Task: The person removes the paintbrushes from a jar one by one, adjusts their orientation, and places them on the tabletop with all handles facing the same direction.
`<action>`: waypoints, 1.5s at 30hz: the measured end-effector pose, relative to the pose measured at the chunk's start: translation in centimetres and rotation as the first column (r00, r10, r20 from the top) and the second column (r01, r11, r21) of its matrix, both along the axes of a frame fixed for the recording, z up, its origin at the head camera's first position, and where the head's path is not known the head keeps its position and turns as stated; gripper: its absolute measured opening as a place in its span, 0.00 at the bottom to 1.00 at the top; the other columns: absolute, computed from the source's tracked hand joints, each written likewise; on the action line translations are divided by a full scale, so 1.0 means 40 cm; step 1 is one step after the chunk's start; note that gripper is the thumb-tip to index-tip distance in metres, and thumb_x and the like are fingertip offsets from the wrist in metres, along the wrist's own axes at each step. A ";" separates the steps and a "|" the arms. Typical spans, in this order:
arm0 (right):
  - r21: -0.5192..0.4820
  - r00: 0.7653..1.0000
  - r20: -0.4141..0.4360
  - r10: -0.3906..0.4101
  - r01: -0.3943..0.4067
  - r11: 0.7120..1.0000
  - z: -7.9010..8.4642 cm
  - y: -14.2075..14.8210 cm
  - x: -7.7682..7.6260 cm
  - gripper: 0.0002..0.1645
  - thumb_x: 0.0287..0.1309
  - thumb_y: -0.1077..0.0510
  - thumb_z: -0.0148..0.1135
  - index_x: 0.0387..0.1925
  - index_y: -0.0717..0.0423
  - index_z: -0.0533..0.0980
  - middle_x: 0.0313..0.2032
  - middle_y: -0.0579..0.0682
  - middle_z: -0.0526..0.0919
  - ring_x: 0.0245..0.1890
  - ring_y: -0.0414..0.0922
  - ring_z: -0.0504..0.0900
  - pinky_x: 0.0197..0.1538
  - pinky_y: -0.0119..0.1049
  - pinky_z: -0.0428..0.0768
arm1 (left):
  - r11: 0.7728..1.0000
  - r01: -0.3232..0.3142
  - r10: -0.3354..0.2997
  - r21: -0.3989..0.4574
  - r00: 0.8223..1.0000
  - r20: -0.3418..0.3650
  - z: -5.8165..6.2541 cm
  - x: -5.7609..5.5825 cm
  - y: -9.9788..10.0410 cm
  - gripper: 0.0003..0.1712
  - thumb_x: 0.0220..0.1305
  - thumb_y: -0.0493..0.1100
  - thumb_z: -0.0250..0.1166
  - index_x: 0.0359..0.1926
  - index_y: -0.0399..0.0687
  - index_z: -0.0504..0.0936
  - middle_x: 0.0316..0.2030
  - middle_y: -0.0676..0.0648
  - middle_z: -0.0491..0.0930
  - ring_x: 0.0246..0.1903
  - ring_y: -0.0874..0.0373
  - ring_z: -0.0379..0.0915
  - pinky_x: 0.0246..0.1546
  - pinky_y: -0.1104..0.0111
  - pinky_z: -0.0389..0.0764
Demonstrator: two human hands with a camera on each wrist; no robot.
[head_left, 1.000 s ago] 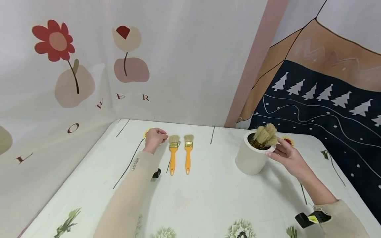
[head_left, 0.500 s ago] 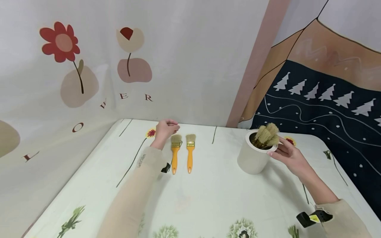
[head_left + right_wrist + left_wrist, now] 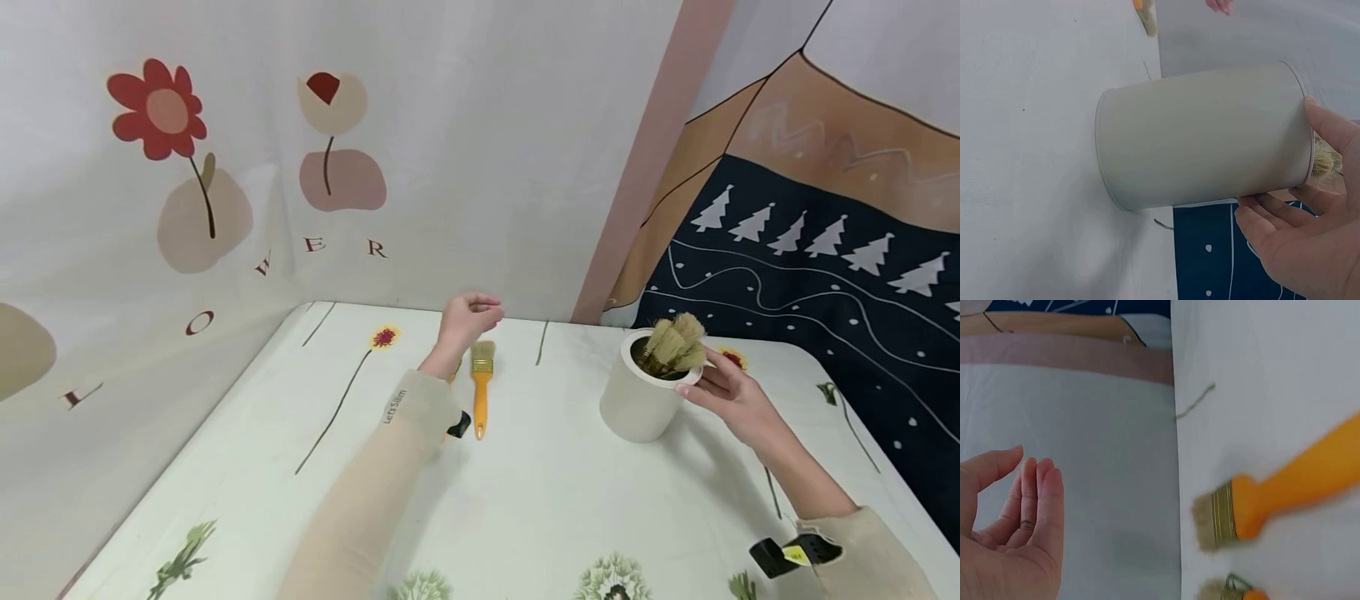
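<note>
Compared with half a second ago, the left hand [image 3: 467, 323] has travelled toward three o'clock, its wrist now covering most of the left brush [image 3: 1231, 593], which showed almost whole before. Its fingers are loosely bent and hold nothing. The right brush [image 3: 481, 390] lies unmoved on the surface [image 3: 555, 500], bristles toward twelve o'clock. At three o'clock from it is the pot [image 3: 637, 400], brush heads [image 3: 672, 346] jutting from its mouth. The right hand [image 3: 727, 404] stays on the pot's three-o'clock side, gripping its rim.
</note>
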State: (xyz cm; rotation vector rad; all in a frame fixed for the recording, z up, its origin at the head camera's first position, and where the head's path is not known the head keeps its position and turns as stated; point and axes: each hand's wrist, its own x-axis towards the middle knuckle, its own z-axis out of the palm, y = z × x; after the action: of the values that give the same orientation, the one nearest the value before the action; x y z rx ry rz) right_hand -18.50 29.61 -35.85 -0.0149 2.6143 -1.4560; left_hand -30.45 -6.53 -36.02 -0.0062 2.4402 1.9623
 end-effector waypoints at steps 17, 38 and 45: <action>0.033 1.000 -0.012 0.008 -0.008 0.999 -0.008 0.005 -0.005 0.53 0.72 0.45 0.56 0.79 0.57 0.35 0.74 0.73 0.53 0.72 0.69 0.58 0.70 0.63 0.65 | 0.976 0.185 -0.173 0.114 0.979 -0.108 0.025 0.042 0.194 0.22 0.65 0.42 0.69 0.60 0.47 0.81 0.52 0.47 0.86 0.55 0.56 0.82 0.61 0.66 0.80; 0.027 1.000 -0.006 0.010 -0.010 1.000 -0.007 0.004 -0.005 0.53 0.72 0.45 0.55 0.79 0.56 0.35 0.74 0.74 0.52 0.72 0.70 0.59 0.70 0.63 0.65 | 0.964 0.266 -0.255 0.018 0.941 -0.222 0.024 0.094 0.379 0.19 0.63 0.40 0.70 0.56 0.48 0.84 0.50 0.48 0.87 0.50 0.57 0.85 0.46 0.80 0.82; 0.026 1.000 -0.008 0.010 -0.010 1.000 -0.007 0.004 -0.003 0.53 0.72 0.45 0.55 0.79 0.57 0.35 0.73 0.75 0.54 0.72 0.70 0.59 0.70 0.65 0.64 | 0.975 0.206 -0.222 -0.087 0.933 -0.284 0.016 0.100 0.416 0.17 0.61 0.42 0.72 0.52 0.48 0.86 0.45 0.50 0.89 0.45 0.61 0.86 0.44 0.82 0.82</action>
State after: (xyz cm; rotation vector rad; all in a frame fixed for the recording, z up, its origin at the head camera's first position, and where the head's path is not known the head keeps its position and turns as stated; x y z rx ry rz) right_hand -18.61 29.77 -36.12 -0.0313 2.6357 -1.4212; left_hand -26.44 10.10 -35.38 0.5653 2.5313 1.9167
